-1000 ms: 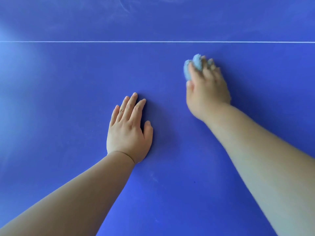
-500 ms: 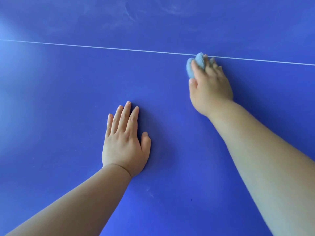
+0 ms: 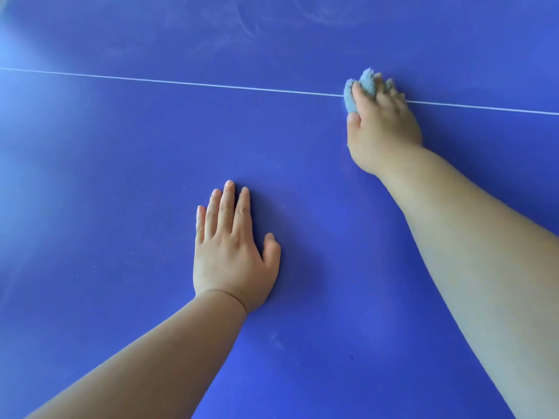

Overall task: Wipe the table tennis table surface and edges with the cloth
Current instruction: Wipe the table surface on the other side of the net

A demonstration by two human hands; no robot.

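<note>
Now: right hand (image 3: 381, 128) is stretched far out over the blue tabletop (image 3: 121, 164), its grip closed round a bunched pale-blue cloth (image 3: 367, 81). The fingers (image 3: 360, 96) are curled over the wad. Fluffy tufts stick out between and beyond them, and a fold bulges at the thumb side. The cloth sits on the tabletop right on the thin white line (image 3: 181, 83), which crosses the view left to right and slopes slightly down to the right. The fingertips look blurred.

Left hand (image 3: 231, 252) lies flat, palm down, on the near side of the line, well apart from the cloth — fingers straight and close together, thumb out to the right, grip wide and holding nothing. Both forearms are bare.

Beyond the line, pale swirled smears (image 3: 242, 25) show on the surface. On the near side there is a short faint scuff (image 3: 276, 338) just beside the left forearm and a tiny dark speck (image 3: 351, 357) further right — both between the two forearms. Bright glare washes the far left of the tabletop.
</note>
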